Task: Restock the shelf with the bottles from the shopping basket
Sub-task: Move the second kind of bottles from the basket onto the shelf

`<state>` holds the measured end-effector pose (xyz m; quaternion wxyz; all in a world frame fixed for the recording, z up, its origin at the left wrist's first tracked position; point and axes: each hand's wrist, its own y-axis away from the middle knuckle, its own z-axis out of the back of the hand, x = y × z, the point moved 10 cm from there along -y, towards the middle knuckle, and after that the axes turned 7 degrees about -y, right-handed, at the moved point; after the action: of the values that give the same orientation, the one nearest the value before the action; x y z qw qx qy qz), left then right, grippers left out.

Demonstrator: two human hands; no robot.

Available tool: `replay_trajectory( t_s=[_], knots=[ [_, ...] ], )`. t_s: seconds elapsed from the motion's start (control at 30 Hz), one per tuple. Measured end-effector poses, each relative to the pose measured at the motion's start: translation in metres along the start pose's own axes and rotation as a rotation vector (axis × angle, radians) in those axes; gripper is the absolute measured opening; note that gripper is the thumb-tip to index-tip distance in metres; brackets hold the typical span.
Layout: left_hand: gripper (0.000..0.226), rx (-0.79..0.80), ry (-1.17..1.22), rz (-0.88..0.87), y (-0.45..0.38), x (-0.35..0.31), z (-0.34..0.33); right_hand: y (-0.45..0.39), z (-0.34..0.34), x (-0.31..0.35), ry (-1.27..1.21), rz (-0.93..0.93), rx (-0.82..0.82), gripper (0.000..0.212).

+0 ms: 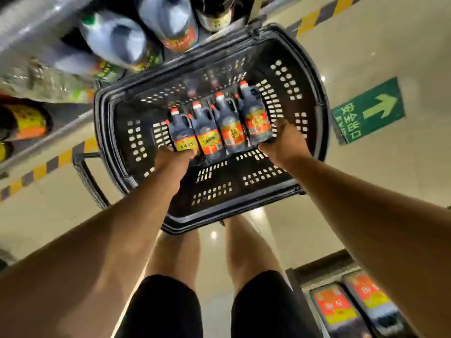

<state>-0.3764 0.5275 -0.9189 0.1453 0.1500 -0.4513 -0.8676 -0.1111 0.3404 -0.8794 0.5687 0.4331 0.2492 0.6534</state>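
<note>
A black shopping basket stands on the floor below me. Inside it, several dark bottles with red caps and orange-red labels lie side by side in a row. My left hand grips the bottom end of the leftmost bottle. My right hand grips the bottom end of the rightmost bottle. Together the two hands clamp the row from both ends. The shelf with large dark bottles is at the upper left.
A lower shelf at the left edge holds a labelled bottle. Yellow-and-grey hazard tape runs along the floor by the shelf. A green exit sign is stuck on the floor to the right. More labelled bottles sit at the bottom right.
</note>
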Motion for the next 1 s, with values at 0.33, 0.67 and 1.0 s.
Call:
replay_trajectory(
  t_s=[0.33,0.67,1.0],
  knots=[
    [0.096,-0.076,0.055,0.100,-0.159,0.076,-0.084,-0.165,-0.086,-0.033,0.048,-0.085,-0.073,0.066],
    [0.072,-0.129,0.010,0.088,-0.193,0.065,-0.102,-0.183,-0.079,-0.046,0.033,-0.089,-0.092,0.078],
    [0.067,-0.018,0.142,0.122,-0.087,0.047,-0.050,-0.054,-0.027,-0.008,-0.257,-0.010,-0.067,0.064]
  ],
)
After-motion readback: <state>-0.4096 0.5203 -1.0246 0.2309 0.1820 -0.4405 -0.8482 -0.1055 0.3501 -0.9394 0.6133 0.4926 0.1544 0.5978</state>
